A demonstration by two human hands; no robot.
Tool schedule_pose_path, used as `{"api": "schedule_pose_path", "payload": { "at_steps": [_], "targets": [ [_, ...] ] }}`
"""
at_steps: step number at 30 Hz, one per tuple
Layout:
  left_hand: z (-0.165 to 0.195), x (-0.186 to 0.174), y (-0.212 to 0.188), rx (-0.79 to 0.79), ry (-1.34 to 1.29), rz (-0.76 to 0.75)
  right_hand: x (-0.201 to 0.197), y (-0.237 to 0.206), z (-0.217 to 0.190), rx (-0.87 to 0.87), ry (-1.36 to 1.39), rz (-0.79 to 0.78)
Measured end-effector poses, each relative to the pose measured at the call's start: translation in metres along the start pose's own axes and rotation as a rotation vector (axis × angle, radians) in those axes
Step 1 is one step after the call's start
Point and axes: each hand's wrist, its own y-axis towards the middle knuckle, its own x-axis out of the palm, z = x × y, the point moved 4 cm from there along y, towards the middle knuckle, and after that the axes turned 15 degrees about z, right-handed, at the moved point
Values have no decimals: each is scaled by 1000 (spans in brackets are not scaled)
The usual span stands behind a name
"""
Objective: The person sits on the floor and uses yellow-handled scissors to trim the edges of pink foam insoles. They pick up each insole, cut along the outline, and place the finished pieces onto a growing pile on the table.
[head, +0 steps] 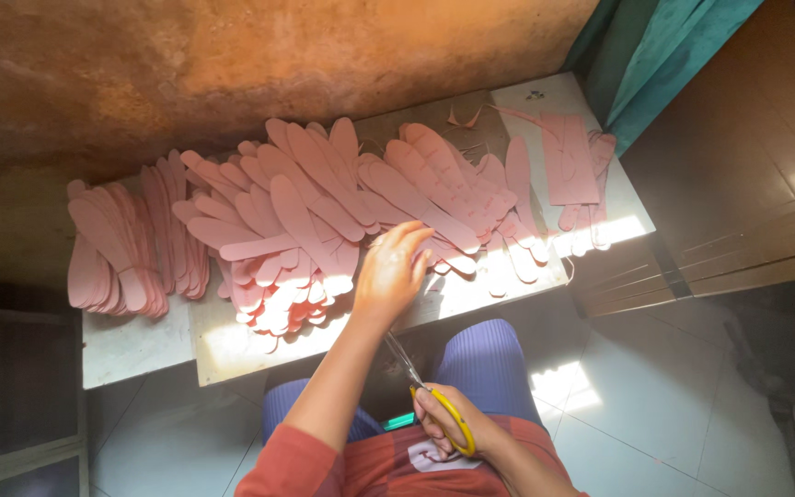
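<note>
My left hand (393,267) reaches forward over the near edge of the board, fingers spread, resting on the pile of pink sole-shaped cutouts (315,212). It grips nothing that I can see. My right hand (453,425) stays low by my lap, closed on yellow-handled scissors (430,391) whose blades point up toward the board. The pink cutouts lie in overlapping fans across the wooden board (232,345).
A separate stack of pink cutouts (108,248) lies at the far left. Uncut pink sheet pieces (570,161) sit at the right end near a teal curtain (655,55). An orange wall rises behind; white floor tiles (637,414) lie around my blue-trousered knees.
</note>
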Motion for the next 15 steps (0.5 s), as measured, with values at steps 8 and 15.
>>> {"api": "schedule_pose_path", "payload": {
  "at_steps": [8, 15],
  "targets": [
    [12, 114, 35, 415, 188, -430, -25, -2, -13, 14, 258, -68],
    [21, 111, 51, 411, 217, -436, -28, -1, -15, 67, 271, -103]
  ]
}}
